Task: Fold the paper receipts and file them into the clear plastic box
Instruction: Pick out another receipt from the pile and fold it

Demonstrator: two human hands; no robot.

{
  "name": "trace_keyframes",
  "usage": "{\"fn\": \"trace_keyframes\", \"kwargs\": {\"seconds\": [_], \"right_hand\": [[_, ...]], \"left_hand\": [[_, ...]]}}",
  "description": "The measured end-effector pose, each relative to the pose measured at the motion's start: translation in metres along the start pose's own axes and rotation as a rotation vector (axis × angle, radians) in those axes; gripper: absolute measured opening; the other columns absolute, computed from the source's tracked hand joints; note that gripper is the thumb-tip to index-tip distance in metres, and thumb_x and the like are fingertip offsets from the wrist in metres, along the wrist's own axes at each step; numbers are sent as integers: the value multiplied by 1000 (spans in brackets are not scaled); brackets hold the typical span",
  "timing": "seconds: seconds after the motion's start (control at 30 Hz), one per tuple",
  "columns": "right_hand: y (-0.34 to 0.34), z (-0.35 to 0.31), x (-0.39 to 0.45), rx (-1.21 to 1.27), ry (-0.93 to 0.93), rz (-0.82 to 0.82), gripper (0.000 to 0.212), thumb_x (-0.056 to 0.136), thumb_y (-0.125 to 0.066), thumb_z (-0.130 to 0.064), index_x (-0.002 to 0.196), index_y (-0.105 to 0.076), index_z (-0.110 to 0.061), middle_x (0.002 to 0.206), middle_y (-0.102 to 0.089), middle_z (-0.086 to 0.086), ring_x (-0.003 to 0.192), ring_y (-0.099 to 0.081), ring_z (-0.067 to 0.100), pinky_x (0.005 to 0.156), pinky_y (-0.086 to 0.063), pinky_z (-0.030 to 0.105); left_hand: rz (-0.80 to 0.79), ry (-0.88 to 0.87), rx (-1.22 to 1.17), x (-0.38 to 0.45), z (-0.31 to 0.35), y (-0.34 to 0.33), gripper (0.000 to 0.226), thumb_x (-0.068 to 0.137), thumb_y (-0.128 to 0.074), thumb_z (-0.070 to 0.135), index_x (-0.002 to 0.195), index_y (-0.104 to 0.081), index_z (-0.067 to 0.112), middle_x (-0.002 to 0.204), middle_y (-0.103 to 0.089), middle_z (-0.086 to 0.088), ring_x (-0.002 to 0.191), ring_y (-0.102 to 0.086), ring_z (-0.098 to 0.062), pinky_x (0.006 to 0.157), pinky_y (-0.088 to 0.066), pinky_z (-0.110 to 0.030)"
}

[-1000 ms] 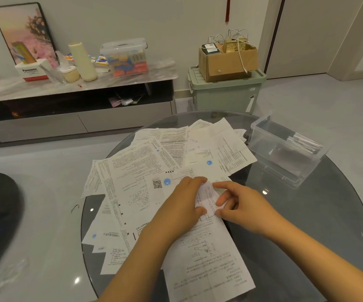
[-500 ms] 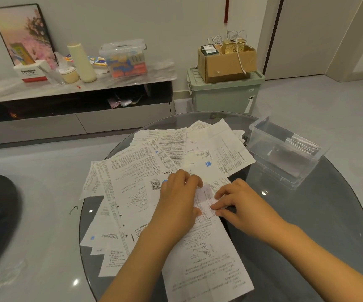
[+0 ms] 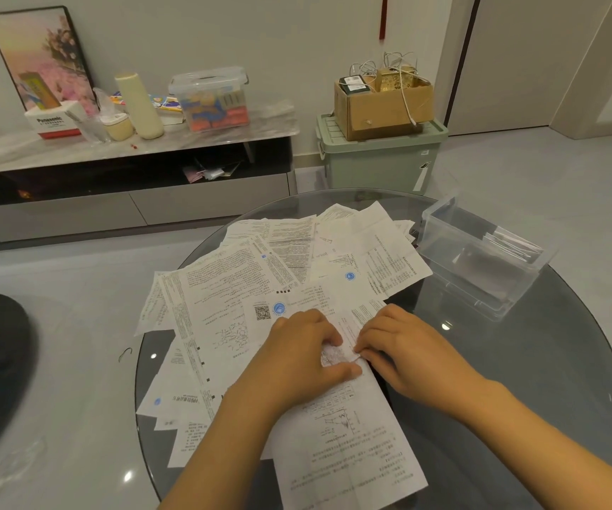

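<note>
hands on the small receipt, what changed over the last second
Both hands have closed in on the small receipt. The right hand, whose fingers were stretched out a second ago, has curled them and drawn close to the left hand, so the gap between the two has narrowed. The left hand's fingers have bent down onto the paper. The pile of receipts, the clear box and the glass table look unchanged.

Both hands pinch a small receipt atop spread papers

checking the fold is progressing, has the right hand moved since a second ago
Yes. The right hand has slid left toward the left hand, away from the clear plastic box, its fingers now curled on the small receipt.
</note>
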State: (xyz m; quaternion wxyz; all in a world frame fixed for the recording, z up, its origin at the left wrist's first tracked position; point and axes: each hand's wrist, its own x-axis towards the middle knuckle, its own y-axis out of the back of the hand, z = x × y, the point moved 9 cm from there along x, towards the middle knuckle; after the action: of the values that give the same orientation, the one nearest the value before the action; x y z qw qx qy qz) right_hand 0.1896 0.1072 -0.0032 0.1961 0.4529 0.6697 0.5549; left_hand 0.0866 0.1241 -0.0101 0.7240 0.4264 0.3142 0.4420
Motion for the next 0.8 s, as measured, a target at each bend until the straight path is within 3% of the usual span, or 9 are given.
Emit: {"fn": "trace_keyframes", "kwargs": {"seconds": [0.13,0.23,0.3,0.37,0.53,0.67,0.8], "right_hand": [[2,5,0,21,-61,32,31,88,-36,-40,86,-63,-24,88,-62,-11,82,-52,8,66,-48,21],[2,11,0,83,-121,51,31,90,-33,-42,89,-59,-25,87,-55,-14,81,-45,3,68,-40,17],[1,13,0,130,-153,52,21,94,-38,-37,92,-56,-27,87,-51,-14,80,-46,4,68,-40,20],[-2,15,0,169,-196,42,13,96,-44,-33,100,-55,-28,90,-49,-14,83,-48,5,71,-45,23],[-6,22,2,265,-310,93,27,92,-53,-34,119,-52,-31,94,-49,-12,84,-51,2,72,-45,14],[-8,26,4,269,-335,122,27,89,-60,-31,115,-54,-30,89,-44,-20,86,-45,1,73,-40,12],[-10,28,6,176,-295,120,19,85,-65,-30,103,-68,-23,102,-55,-11,98,-39,4,81,-32,12]], "left_hand": [[-24,-2,9,-1,1,-1,43,80,-63,55,114,-60,29,115,-50,16,107,-41,-8,96,-30,-21],[-21,-1,-73,0,4,1,25,89,-56,44,99,-67,25,103,-58,11,96,-52,-8,94,-43,-31],[-20,32,-121,-1,5,3,29,91,-51,43,93,-68,18,96,-63,5,88,-57,-11,85,-49,-34],[4,54,-124,1,3,4,26,92,-51,37,96,-69,18,92,-66,4,85,-59,-12,81,-51,-32],[105,91,-168,5,-6,10,16,91,-58,23,107,-61,24,82,-54,14,82,-55,-6,78,-46,-21],[118,101,-174,9,-8,7,23,90,-59,17,113,-55,22,90,-48,10,82,-48,-6,78,-42,-21],[116,94,-121,9,-7,4,28,90,-59,18,117,-49,23,106,-41,9,90,-48,-8,81,-44,-23]]}}
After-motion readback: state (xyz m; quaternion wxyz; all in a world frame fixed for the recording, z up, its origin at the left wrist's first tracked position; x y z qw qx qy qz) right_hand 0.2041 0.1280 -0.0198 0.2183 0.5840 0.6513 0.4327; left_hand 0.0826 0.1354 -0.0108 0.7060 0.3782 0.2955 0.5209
